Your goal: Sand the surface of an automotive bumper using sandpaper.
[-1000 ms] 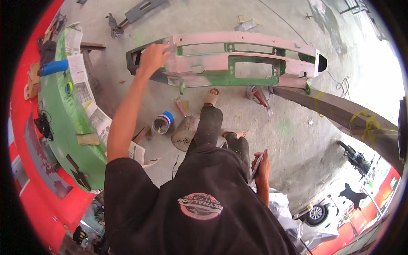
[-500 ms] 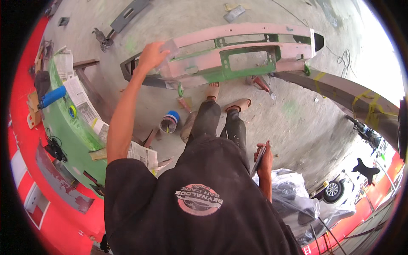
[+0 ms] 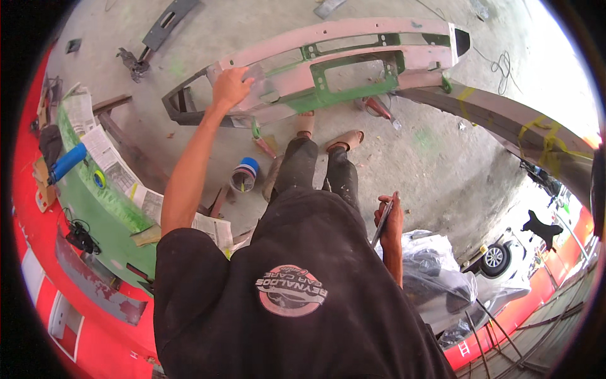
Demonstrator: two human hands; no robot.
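My left hand point(image 3: 231, 89) reaches far out to a car bumper point(image 3: 278, 44), painted pink and green. Its fingers are bent against the bumper's left part, around a thin, pale, see-through flat piece point(image 3: 255, 77); blur hides its exact kind. At my right side my right hand point(image 3: 391, 221) is closed around a thin, flat grey slab point(image 3: 382, 222), seen edge-on, so its kind is unclear. The bumper lies crosswise beyond my feet, raised on supports. Its left end is bare dark plastic, and rectangular openings run along its middle.
A paint can with blue rim point(image 3: 243, 175) stands left of my legs. At left, newspaper point(image 3: 110, 151) and a blue bottle point(image 3: 68, 163) lie on a green panel point(image 3: 88, 202). A grey taped bumper point(image 3: 499, 120) extends right. Plastic sheeting point(image 3: 435, 271) covers something at lower right.
The whole view has shifted, so the bumper appears further up and left. My left hand has slid a little along the bumper. The right hand still holds its slab at my side.
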